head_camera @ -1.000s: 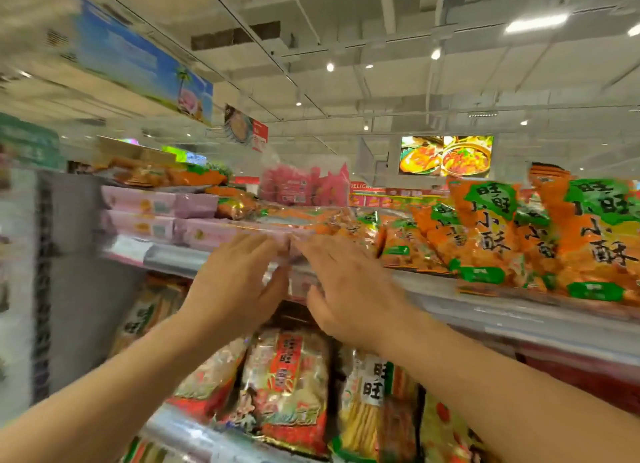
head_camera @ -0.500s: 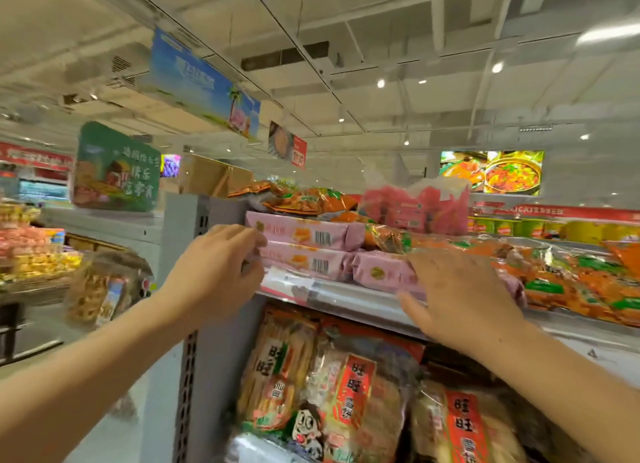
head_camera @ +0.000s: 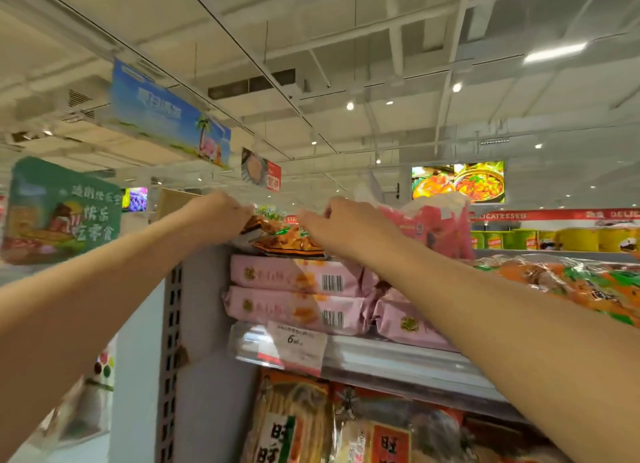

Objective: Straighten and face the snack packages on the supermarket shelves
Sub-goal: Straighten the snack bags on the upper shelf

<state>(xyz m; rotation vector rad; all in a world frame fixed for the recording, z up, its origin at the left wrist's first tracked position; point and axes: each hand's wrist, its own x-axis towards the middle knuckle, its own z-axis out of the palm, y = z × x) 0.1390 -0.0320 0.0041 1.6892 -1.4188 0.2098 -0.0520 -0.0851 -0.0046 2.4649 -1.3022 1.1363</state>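
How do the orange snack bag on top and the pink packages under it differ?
The orange snack bag is crumpled and askew; the pink packages are flat, stacked and squared. The left hand and right hand grip the orange bag; the pink packages are untouched. Both sit on the top shelf.

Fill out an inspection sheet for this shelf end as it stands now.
Surface: top shelf, price tag clipped on its front rail.
Job's things: orange snack bag lying on two stacked pink packages; more orange bags to the right.
Clutter: red bag standing behind.
Grippers: left hand and right hand both grip the orange snack bag's edges, fingers curled.
Cables: nothing seen.
Surroundings: hanging signs, ceiling lights, lower shelf of rice crackers.
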